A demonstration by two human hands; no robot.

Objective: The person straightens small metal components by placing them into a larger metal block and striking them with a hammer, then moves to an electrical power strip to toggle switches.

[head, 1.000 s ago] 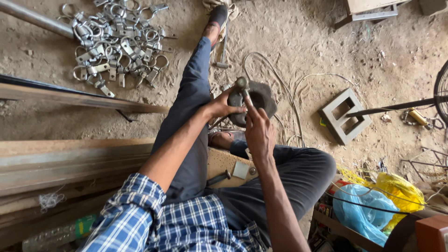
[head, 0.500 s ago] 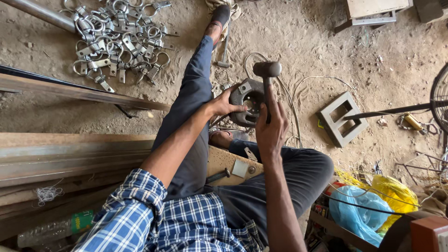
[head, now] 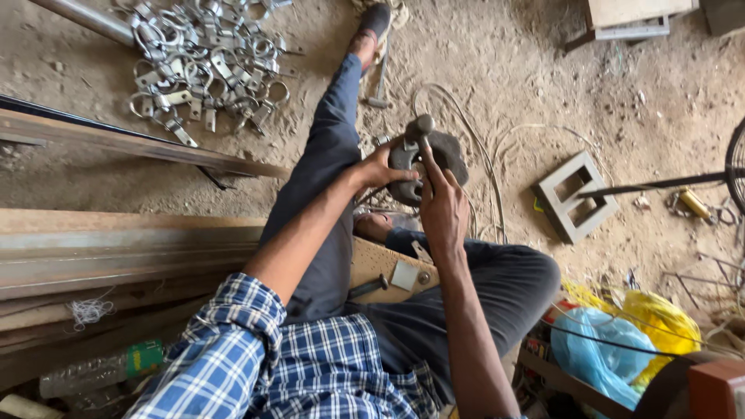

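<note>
Many clamps are heaped at upper left. A clamp piece is gripped by the left hand above the knees; a hammer, upright, head up, is clenched in the right hand. A block lies at right.

One heap of metal clamps too many to count at upper left, one grey hollow block at right, two plastic bags, blue and yellow, lower right, one plastic bottle lower left
</note>
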